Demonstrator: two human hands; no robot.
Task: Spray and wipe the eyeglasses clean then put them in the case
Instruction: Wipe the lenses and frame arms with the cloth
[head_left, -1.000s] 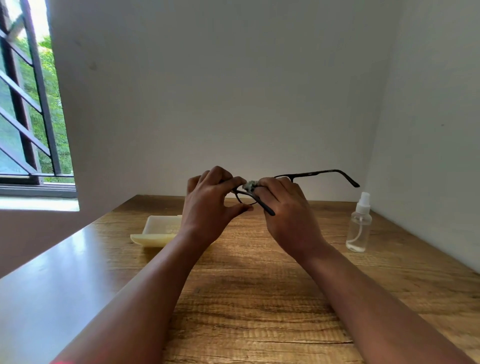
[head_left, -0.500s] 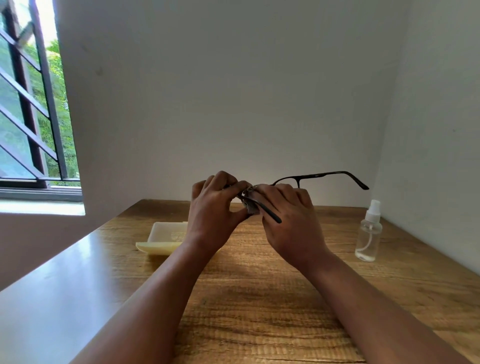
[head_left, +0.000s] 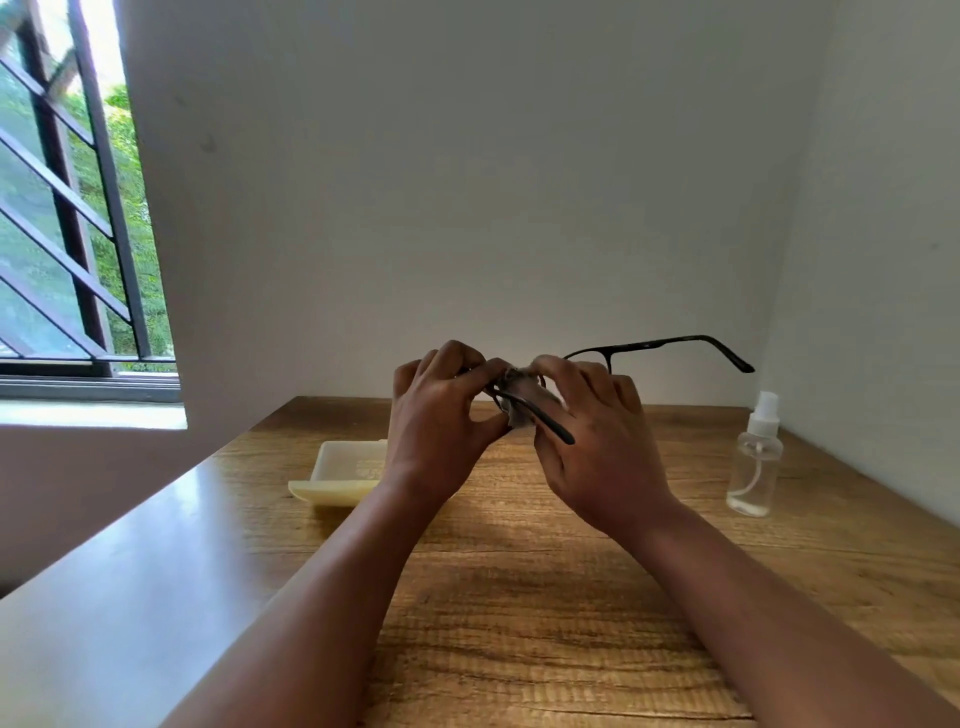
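While left hand (head_left: 441, 415) grips eyeglasses (head_left: 644, 347), right hand (head_left: 597, 431) keeps pinching grey cloth (head_left: 522, 397), apparently on a lens; casing pending.

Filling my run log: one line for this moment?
stage: wiping | left hand: holds eyeglasses | right hand: rubs cloth on lens | case: open

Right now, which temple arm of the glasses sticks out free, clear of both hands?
The far temple arm, reaching right toward the spray bottle, is free. The near temple arm lies across the right hand, beside the cloth.
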